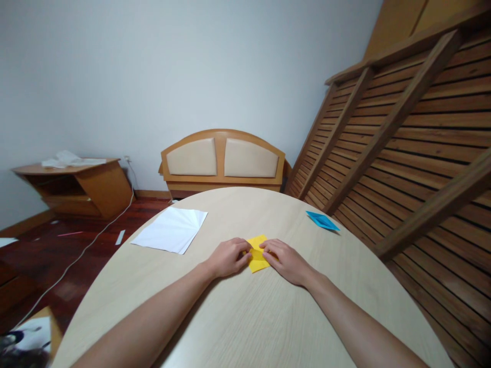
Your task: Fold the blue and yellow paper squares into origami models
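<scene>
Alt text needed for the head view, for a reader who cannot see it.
Both hands, left hand and right hand, press a small yellow paper on a round wooden table. White sheets lie to the left, a blue folded paper to the right.

My left grip [229,257] and right grip [286,261] sit close together on the yellow paper [258,259], mid-counter [245,317]. To my left, the white sheets [171,230] lie flat, near but apart, with bare counter between. To my right front, the blue folded paper [322,221] rests near the counter edge, well apart. Beyond that edge the slatted wooden frame [402,143] leans close along the right side.
</scene>
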Demonstrator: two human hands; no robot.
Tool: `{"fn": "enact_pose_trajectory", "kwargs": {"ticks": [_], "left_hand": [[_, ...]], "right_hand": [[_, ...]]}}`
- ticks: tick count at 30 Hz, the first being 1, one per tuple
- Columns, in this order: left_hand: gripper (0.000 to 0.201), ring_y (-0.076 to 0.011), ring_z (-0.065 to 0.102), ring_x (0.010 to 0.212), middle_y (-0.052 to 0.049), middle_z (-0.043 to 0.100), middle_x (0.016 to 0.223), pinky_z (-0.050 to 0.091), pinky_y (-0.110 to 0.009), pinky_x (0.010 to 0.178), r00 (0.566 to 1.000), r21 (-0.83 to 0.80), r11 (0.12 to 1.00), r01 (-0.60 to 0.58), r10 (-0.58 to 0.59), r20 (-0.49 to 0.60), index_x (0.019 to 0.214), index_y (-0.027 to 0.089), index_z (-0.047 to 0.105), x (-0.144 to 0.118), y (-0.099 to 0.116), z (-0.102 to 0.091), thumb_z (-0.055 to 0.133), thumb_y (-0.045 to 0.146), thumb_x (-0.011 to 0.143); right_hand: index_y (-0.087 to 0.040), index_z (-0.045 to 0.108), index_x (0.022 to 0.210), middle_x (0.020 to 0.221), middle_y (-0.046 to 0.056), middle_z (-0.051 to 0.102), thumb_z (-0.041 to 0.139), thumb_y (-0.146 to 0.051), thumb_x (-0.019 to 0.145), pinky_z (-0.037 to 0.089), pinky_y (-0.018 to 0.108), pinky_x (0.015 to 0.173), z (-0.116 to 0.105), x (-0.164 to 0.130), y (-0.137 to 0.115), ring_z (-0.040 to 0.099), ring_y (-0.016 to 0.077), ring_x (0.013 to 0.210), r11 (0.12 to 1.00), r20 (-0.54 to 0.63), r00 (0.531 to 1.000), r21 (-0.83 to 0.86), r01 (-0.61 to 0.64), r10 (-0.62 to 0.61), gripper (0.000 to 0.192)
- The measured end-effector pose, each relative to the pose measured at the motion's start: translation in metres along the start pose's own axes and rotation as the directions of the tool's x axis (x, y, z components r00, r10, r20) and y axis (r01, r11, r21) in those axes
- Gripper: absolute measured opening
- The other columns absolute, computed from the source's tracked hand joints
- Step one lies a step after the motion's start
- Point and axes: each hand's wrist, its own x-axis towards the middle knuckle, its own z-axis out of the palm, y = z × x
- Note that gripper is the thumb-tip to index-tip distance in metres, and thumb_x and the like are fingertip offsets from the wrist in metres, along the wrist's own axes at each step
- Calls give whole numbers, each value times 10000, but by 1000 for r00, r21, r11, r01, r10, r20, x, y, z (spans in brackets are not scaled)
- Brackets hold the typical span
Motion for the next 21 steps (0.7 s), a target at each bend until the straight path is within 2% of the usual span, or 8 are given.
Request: {"fn": "enact_pose_trajectory", "kwargs": {"ticks": [6, 10, 12, 14, 16, 21], "left_hand": [[129, -193, 631, 891, -48, 687, 950, 488, -283, 777, 994, 6, 994, 105, -105, -29, 978, 189, 633, -1, 3, 4, 553, 245, 894], [184, -208, 641, 894, -62, 685, 974, 505, -302, 774, 983, 17, 984, 178, -177, -38, 1044, 188, 610, 0, 5, 6, 577, 250, 874], [243, -211, 645, 945, -68, 684, 1037, 514, -308, 813, 986, 6, 987, 159, -159, -56, 1116, 192, 589, 0, 5, 6, 573, 240, 878], [270, -204, 634, 1036, -77, 652, 1179, 512, -308, 882, 993, 1, 996, 93, -92, -75, 1168, 206, 583, 0, 5, 6, 549, 227, 901], [228, -197, 621, 1094, -73, 598, 1296, 510, -304, 923, 996, 18, 999, 38, -36, -78, 1131, 222, 625, -1, 4, 7, 519, 231, 929], [224, -194, 635, 1078, -55, 647, 1236, 526, -304, 934, 995, 48, 996, 77, -73, -64, 1045, 225, 708, -1, 0, 11, 506, 234, 949]], "right_hand": [[-209, 604, 840, 1110, 78, 660, 516, -266, 969, 451, 396, 967, 2, 1, 2, 578, 226, 1094, 999, -52, 998, -12, -44, 43, 166], [-217, 582, 886, 1077, 66, 655, 530, -250, 956, 454, 394, 948, 5, 1, 6, 584, 222, 1062, 997, -63, 995, 10, -83, 83, 93], [-217, 585, 949, 1072, 65, 651, 540, -243, 948, 456, 394, 947, 6, 0, 7, 582, 224, 1058, 996, -68, 993, 15, -93, 93, 52], [-218, 598, 991, 1073, 65, 653, 531, -244, 954, 456, 396, 951, 6, 0, 7, 580, 225, 1057, 996, -64, 994, 11, -92, 93, 81], [-221, 622, 1024, 1082, 65, 661, 502, -247, 973, 454, 399, 964, 5, 0, 6, 580, 223, 1067, 997, -57, 995, 6, -78, 78, 133], [-248, 694, 1125, 1198, 77, 652, 538, -289, 965, 432, 416, 1029, 1, -2, 1, 548, 237, 1167, 999, -3, 1000, -46, -22, 22, 228]]}}
